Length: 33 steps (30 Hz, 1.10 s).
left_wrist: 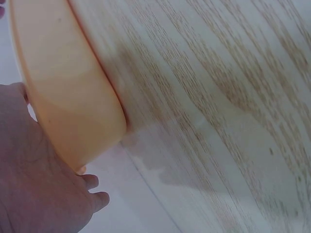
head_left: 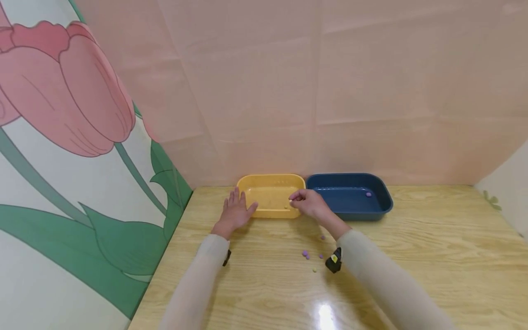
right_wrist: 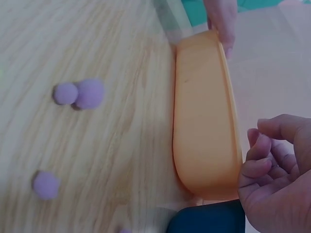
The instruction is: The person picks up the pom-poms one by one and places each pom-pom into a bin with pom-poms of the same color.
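The yellow tray [head_left: 270,213] stands on the table against the backdrop. My left hand [head_left: 236,212], fingers spread and straight, rests on its left rim; the left wrist view shows that hand [left_wrist: 43,170] along the tray's edge. Above the tray's right end, my right hand [head_left: 309,203] pinches a tiny pale ball [head_left: 290,200] between thumb and fingertips. In the right wrist view, the curled fingers of that hand [right_wrist: 277,170] mostly hide the ball. A small yellowish ball [head_left: 286,207] lies inside the yellow tray.
Touching the yellow tray's right side is a dark blue tray [head_left: 359,216] with a purple fuzzy ball [head_left: 368,195] inside. Several purple balls [head_left: 305,253] and a yellow-green one [head_left: 314,270] lie on the wooden table [head_left: 264,284]. A pink backdrop [head_left: 264,91] hangs behind.
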Each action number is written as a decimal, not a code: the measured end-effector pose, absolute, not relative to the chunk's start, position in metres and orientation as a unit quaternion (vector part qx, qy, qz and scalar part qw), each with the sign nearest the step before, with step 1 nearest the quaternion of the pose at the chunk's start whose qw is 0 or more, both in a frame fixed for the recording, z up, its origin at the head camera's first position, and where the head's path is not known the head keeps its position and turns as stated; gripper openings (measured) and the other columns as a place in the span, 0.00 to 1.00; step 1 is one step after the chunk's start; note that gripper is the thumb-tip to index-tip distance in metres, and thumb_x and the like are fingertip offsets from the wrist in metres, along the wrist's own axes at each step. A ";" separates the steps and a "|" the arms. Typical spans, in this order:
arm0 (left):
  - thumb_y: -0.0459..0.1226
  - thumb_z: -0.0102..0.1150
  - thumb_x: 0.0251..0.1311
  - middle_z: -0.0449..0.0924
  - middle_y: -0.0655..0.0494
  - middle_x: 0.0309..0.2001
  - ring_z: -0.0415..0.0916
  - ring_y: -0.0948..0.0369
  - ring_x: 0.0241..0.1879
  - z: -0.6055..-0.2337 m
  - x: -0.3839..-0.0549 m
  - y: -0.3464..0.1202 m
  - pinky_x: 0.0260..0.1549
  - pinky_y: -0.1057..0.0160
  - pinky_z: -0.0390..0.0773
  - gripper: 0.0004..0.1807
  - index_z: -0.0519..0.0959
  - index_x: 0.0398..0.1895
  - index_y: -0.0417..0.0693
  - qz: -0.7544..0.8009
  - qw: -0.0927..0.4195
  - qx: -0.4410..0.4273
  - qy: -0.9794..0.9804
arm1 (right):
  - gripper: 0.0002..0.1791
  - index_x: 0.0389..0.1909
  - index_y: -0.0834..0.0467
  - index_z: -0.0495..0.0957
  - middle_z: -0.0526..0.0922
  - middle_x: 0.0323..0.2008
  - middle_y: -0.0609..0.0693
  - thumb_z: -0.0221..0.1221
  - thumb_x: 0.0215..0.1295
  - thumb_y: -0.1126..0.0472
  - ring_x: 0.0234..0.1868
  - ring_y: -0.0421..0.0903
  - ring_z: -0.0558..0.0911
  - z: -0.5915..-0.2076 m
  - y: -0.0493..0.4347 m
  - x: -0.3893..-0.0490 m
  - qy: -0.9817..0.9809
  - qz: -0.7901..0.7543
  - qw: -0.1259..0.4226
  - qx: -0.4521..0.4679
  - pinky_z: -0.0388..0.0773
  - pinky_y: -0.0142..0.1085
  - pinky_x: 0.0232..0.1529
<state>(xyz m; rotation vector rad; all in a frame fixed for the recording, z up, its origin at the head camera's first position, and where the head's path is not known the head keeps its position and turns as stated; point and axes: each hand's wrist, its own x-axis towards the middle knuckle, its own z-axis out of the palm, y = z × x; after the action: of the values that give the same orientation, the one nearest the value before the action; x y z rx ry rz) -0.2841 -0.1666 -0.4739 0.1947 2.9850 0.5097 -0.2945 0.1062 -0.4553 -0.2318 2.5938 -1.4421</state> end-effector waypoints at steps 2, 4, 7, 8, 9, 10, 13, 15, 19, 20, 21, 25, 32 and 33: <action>0.65 0.27 0.75 0.29 0.38 0.81 0.28 0.43 0.80 -0.474 -0.284 -0.166 0.76 0.41 0.36 0.48 0.46 0.80 0.36 0.167 0.052 0.062 0.983 | 0.11 0.49 0.60 0.82 0.82 0.39 0.52 0.62 0.70 0.60 0.33 0.48 0.80 -0.455 0.104 -0.298 0.872 -0.477 0.077 -0.078 0.78 0.38 0.35; 0.64 0.28 0.75 0.29 0.38 0.81 0.28 0.43 0.80 -0.474 -0.285 -0.166 0.76 0.42 0.36 0.47 0.46 0.80 0.36 0.165 0.051 0.061 0.983 | 0.11 0.49 0.59 0.82 0.82 0.40 0.52 0.62 0.70 0.60 0.33 0.46 0.79 -0.454 0.102 -0.301 0.875 -0.472 0.074 -0.077 0.76 0.36 0.34; 0.63 0.30 0.76 0.29 0.38 0.81 0.27 0.43 0.80 -0.476 -0.286 -0.165 0.76 0.42 0.36 0.46 0.45 0.81 0.37 0.161 0.051 0.060 0.984 | 0.10 0.48 0.59 0.83 0.82 0.40 0.53 0.63 0.70 0.60 0.34 0.45 0.78 -0.454 0.100 -0.306 0.876 -0.473 0.072 -0.070 0.76 0.34 0.34; 0.63 0.30 0.76 0.29 0.39 0.81 0.27 0.43 0.80 -0.476 -0.287 -0.165 0.76 0.42 0.36 0.46 0.45 0.81 0.37 0.160 0.052 0.059 0.984 | 0.10 0.48 0.60 0.83 0.82 0.40 0.53 0.63 0.70 0.61 0.34 0.45 0.78 -0.454 0.099 -0.308 0.877 -0.470 0.069 -0.070 0.76 0.34 0.34; 0.64 0.29 0.76 0.29 0.39 0.81 0.27 0.43 0.80 -0.477 -0.287 -0.165 0.76 0.42 0.36 0.46 0.44 0.81 0.38 0.158 0.054 0.058 0.984 | 0.10 0.47 0.60 0.83 0.83 0.40 0.53 0.63 0.70 0.61 0.34 0.45 0.79 -0.454 0.099 -0.310 0.880 -0.466 0.067 -0.069 0.76 0.34 0.34; 0.63 0.30 0.76 0.29 0.39 0.81 0.27 0.43 0.80 -0.478 -0.288 -0.165 0.76 0.42 0.36 0.46 0.44 0.81 0.38 0.158 0.054 0.058 0.984 | 0.09 0.47 0.60 0.83 0.83 0.40 0.53 0.63 0.69 0.61 0.33 0.45 0.79 -0.454 0.098 -0.312 0.882 -0.463 0.064 -0.068 0.76 0.33 0.34; 0.64 0.29 0.76 0.29 0.39 0.81 0.26 0.44 0.80 -0.480 -0.289 -0.166 0.76 0.43 0.35 0.46 0.44 0.81 0.38 0.156 0.054 0.054 0.985 | 0.09 0.46 0.60 0.84 0.84 0.40 0.54 0.63 0.69 0.61 0.32 0.44 0.79 -0.454 0.098 -0.317 0.890 -0.448 0.054 -0.071 0.77 0.33 0.33; 0.64 0.30 0.76 0.29 0.39 0.81 0.27 0.44 0.80 -0.482 -0.290 -0.166 0.76 0.43 0.35 0.46 0.44 0.81 0.39 0.154 0.054 0.053 0.985 | 0.09 0.45 0.60 0.84 0.85 0.40 0.55 0.63 0.69 0.61 0.32 0.44 0.80 -0.453 0.097 -0.320 0.891 -0.445 0.051 -0.069 0.78 0.34 0.34; 0.63 0.31 0.76 0.29 0.39 0.81 0.26 0.44 0.80 -0.482 -0.291 -0.166 0.76 0.42 0.34 0.45 0.44 0.81 0.38 0.161 0.052 0.054 0.984 | 0.09 0.46 0.60 0.84 0.85 0.42 0.56 0.62 0.70 0.61 0.35 0.46 0.82 -0.453 0.097 -0.325 0.891 -0.447 0.051 -0.063 0.79 0.36 0.37; 0.63 0.30 0.76 0.29 0.39 0.81 0.26 0.44 0.80 -0.481 -0.291 -0.166 0.76 0.42 0.34 0.45 0.44 0.81 0.38 0.159 0.053 0.054 0.984 | 0.09 0.46 0.60 0.84 0.85 0.43 0.56 0.62 0.70 0.61 0.35 0.46 0.82 -0.454 0.096 -0.326 0.892 -0.445 0.050 -0.062 0.79 0.36 0.37; 0.63 0.30 0.76 0.28 0.39 0.81 0.26 0.44 0.80 -0.481 -0.291 -0.166 0.76 0.43 0.34 0.46 0.44 0.81 0.39 0.158 0.054 0.053 0.985 | 0.09 0.46 0.60 0.84 0.85 0.43 0.56 0.63 0.70 0.60 0.35 0.47 0.82 -0.454 0.096 -0.327 0.894 -0.441 0.049 -0.063 0.79 0.36 0.38; 0.64 0.28 0.76 0.28 0.39 0.81 0.27 0.43 0.80 -0.480 -0.291 -0.167 0.76 0.42 0.35 0.46 0.43 0.81 0.38 0.154 0.054 0.053 0.985 | 0.09 0.45 0.59 0.84 0.86 0.43 0.56 0.62 0.69 0.59 0.34 0.46 0.82 -0.456 0.092 -0.333 0.904 -0.420 0.042 -0.073 0.79 0.36 0.37; 0.67 0.24 0.74 0.28 0.39 0.81 0.30 0.42 0.80 -0.482 -0.291 -0.166 0.76 0.42 0.36 0.49 0.42 0.81 0.39 0.142 0.052 0.056 0.987 | 0.09 0.44 0.59 0.84 0.86 0.42 0.56 0.63 0.68 0.59 0.31 0.46 0.82 -0.457 0.090 -0.337 0.905 -0.417 0.042 -0.072 0.78 0.35 0.33; 0.67 0.24 0.74 0.27 0.39 0.81 0.29 0.42 0.80 -0.482 -0.290 -0.166 0.76 0.42 0.36 0.49 0.42 0.81 0.39 0.142 0.053 0.056 0.987 | 0.10 0.46 0.59 0.84 0.86 0.43 0.56 0.62 0.69 0.59 0.32 0.46 0.82 -0.457 0.090 -0.337 0.905 -0.417 0.044 -0.072 0.78 0.36 0.34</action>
<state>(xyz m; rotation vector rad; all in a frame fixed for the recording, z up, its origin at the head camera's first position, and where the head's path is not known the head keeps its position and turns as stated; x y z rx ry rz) -0.2902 -0.1664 -0.4821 0.1707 3.0000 0.4331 -0.3371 0.0900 -0.4570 -0.2201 2.7650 -1.2751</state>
